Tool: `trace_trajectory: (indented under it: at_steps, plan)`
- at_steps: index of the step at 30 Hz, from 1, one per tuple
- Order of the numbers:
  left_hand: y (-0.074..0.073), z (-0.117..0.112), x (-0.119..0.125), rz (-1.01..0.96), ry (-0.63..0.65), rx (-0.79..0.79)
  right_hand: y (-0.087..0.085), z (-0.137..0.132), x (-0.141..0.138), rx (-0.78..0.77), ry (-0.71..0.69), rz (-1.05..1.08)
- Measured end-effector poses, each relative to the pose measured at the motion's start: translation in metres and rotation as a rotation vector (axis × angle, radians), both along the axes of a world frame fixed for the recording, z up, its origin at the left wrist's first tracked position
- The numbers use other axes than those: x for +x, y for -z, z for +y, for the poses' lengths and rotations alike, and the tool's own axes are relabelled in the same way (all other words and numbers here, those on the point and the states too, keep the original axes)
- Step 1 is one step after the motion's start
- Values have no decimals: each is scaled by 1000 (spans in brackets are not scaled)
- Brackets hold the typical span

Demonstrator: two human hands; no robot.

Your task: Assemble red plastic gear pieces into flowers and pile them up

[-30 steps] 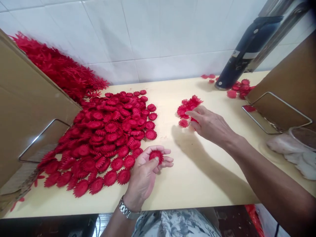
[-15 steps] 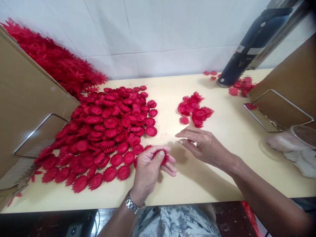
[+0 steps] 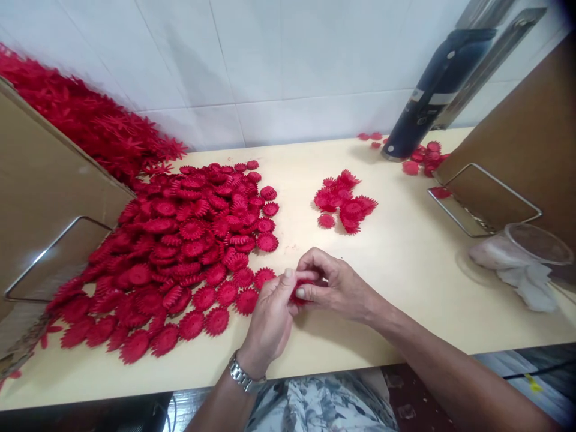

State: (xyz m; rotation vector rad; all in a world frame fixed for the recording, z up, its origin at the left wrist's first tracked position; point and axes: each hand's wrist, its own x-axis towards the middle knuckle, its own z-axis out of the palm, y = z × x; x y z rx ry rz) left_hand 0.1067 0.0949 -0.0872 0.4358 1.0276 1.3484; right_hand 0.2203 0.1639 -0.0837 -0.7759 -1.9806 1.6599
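The table point(image 3: 418, 270) runs from a tiled wall point(image 3: 315, 66) along its far edge to the person's lap at its near edge. A cardboard panel point(image 3: 49, 162) stands at its left end. Beside it, a broad heap of red scalloped discs point(image 3: 189, 240) spreads over the left part, from close to the far edge down towards the near one. A pile of red spiky pieces point(image 3: 90, 114) fills the far left corner, behind the panel. Right of the table's middle, nearer the far edge, lies a small cluster of red discs point(image 3: 351, 207).

The work looks to be midway through one piece; the heap seems the larger share done and the cluster some of what is left, though this cannot be told for certain.

The left hand point(image 3: 272, 312) and right hand point(image 3: 339, 288) meet above the table near its near edge. Both are nearly closed, thumbs and fingers pinched around one red piece point(image 3: 308, 282), mostly hidden between them.
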Motion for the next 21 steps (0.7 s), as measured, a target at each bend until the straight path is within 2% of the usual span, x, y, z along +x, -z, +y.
trace_trajectory:
  at_steps: [2, 7, 10, 14, 18, 21]
  plan:
    - [2, -1, 2, 13, 3, 1, 2, -1, 1, 96, 37, -19]
    - [7, 1, 6, 76, -64, 7, 11, -6, 3, 471, 180, -76]
    - [6, 2, 7, 15, -14, 50, 14, -7, 2, 605, 223, -79]
    - [3, 0, 9, 3, 22, 62, 12, -6, 2, 594, 232, -50]
    - [6, -3, 7, 198, -104, 89, 7, -8, 1, 560, 239, -25]
    - [10, -3, 3, 312, -117, 102, 4, -11, 0, 532, 262, -41]
